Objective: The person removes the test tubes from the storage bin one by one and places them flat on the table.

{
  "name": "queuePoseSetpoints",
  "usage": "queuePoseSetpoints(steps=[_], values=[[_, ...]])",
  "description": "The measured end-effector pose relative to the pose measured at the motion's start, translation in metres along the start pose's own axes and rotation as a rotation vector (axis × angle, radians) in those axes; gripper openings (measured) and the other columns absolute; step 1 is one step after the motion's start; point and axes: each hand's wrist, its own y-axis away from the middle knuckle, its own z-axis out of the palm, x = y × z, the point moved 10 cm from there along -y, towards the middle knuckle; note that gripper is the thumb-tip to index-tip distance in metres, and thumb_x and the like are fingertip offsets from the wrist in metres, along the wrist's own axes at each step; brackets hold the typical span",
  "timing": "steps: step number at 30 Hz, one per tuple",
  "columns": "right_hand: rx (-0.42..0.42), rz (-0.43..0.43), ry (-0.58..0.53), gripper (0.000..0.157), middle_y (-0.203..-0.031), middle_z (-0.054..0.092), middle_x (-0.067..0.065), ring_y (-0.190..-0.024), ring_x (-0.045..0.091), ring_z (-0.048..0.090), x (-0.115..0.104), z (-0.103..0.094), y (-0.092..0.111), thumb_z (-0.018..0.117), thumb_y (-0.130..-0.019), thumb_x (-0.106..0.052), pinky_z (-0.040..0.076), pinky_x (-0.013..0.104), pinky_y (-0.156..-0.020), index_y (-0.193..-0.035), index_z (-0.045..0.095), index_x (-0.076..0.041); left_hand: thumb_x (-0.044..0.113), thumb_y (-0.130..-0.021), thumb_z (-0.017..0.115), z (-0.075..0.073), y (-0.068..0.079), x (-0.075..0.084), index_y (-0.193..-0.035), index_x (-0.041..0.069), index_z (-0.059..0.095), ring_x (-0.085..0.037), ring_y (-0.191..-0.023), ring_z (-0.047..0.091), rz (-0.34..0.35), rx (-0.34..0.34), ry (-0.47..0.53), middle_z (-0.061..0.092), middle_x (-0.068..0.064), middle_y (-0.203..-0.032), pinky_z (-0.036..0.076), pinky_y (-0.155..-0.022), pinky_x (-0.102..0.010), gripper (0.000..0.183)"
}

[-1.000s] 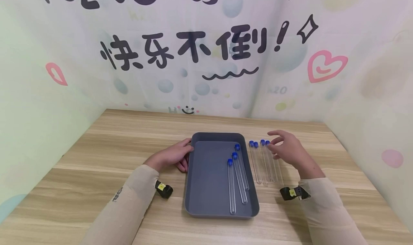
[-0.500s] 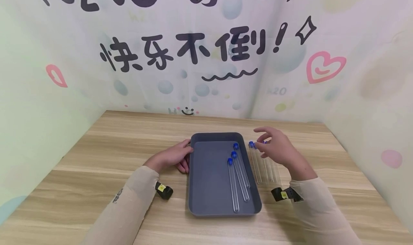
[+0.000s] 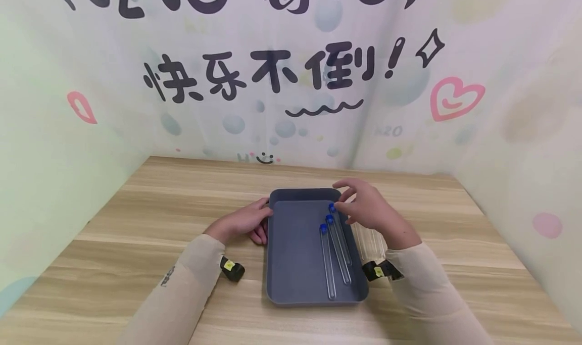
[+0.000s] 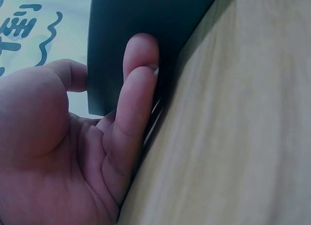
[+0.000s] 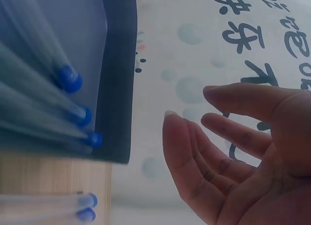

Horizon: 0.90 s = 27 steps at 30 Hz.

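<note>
The grey tray [image 3: 295, 264] lies on the table in front of me. At its left side, my left hand [image 3: 243, 219] holds it, the thumb at the rim and the fingers along the outer wall [image 4: 109, 21]. Inside, toward the right, three clear test tubes with blue caps [image 3: 331, 264] lie lengthwise. My right hand [image 3: 368, 208] hovers over the tray's upper right edge, near the caps, its fingers loosely bent and apart. Nothing is between its fingers in the right wrist view. Several more capped test tubes [image 3: 370, 241] lie right of the tray, partly hidden by that hand.
A wooden table [image 3: 182, 193] carries everything. Behind it hangs a printed cloth [image 3: 218, 128] with dark writing. In the right wrist view, two blue caps [image 5: 86, 214] of the tubes outside the tray show.
My right hand has moved left, from over the tubes on the table to above the tray's edge. The tray and the tubes in it have shifted slightly. The left hand stays at the tray.
</note>
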Motion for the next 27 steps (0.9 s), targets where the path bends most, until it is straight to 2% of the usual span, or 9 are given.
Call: queuePoseSetpoints(steps=[5, 12, 15, 19, 22, 27], values=[[-0.015, 0.027, -0.004, 0.049, -0.114, 0.063, 0.024, -0.071, 0.032, 0.072, -0.002, 0.008, -0.005, 0.066, -0.094, -0.008, 0.063, 0.043, -0.067, -0.141, 0.052, -0.007, 0.027, -0.106, 0.035, 0.001, -0.001, -0.001, -0.159, 0.025, 0.02, -0.018, -0.056, 0.065, 0.002, -0.005, 0.012, 0.063, -0.014, -0.071, 0.058, -0.051, -0.029, 0.055], [-0.073, 0.082, -0.044, 0.049, -0.119, 0.063, 0.024, -0.09, 0.036, 0.068, 0.004, 0.024, -0.019, 0.063, -0.097, -0.01, 0.063, 0.041, -0.069, -0.144, 0.049, -0.007, 0.027, -0.106, 0.035, 0.0, 0.0, -0.001, -0.158, 0.025, 0.022, -0.019, -0.057, 0.065, -0.003, -0.001, 0.011, 0.062, -0.015, -0.072, 0.058, -0.051, -0.029, 0.054], [-0.127, 0.107, -0.042, 0.051, -0.119, 0.063, 0.025, -0.087, 0.035, 0.067, 0.009, 0.035, -0.024, 0.062, -0.097, -0.009, 0.063, 0.041, -0.067, -0.145, 0.047, -0.004, 0.027, -0.105, 0.036, 0.0, 0.0, -0.002, -0.158, 0.024, 0.022, -0.019, -0.057, 0.065, -0.009, 0.002, 0.015, 0.062, -0.015, -0.072, 0.057, -0.051, -0.029, 0.055], [-0.208, 0.146, -0.009, 0.051, -0.099, 0.063, 0.019, -0.077, 0.027, 0.063, 0.013, 0.051, -0.024, 0.061, -0.097, -0.008, 0.063, 0.04, -0.063, -0.145, 0.046, -0.002, 0.027, -0.105, 0.037, 0.0, 0.0, -0.001, -0.159, 0.024, 0.021, -0.019, -0.056, 0.065, -0.009, 0.004, 0.019, 0.062, -0.015, -0.072, 0.057, -0.051, -0.029, 0.056], [-0.238, 0.177, 0.019, 0.049, -0.087, 0.059, 0.015, -0.072, 0.025, 0.061, 0.015, 0.059, -0.024, 0.059, -0.098, -0.008, 0.062, 0.039, -0.061, -0.145, 0.046, -0.002, 0.027, -0.104, 0.037, 0.0, 0.001, -0.001, -0.159, 0.024, 0.021, -0.019, -0.056, 0.065, -0.005, 0.004, 0.019, 0.062, -0.014, -0.072, 0.057, -0.051, -0.029, 0.057], [-0.229, 0.231, 0.047, 0.045, -0.093, 0.058, 0.02, -0.066, 0.022, 0.057, 0.019, 0.065, -0.026, 0.053, -0.1, -0.007, 0.062, 0.038, -0.058, -0.145, 0.047, -0.005, 0.026, -0.105, 0.036, -0.001, 0.001, -0.001, -0.159, 0.024, 0.02, -0.019, -0.056, 0.065, -0.006, 0.003, 0.031, 0.061, -0.014, -0.072, 0.057, -0.05, -0.029, 0.056]])
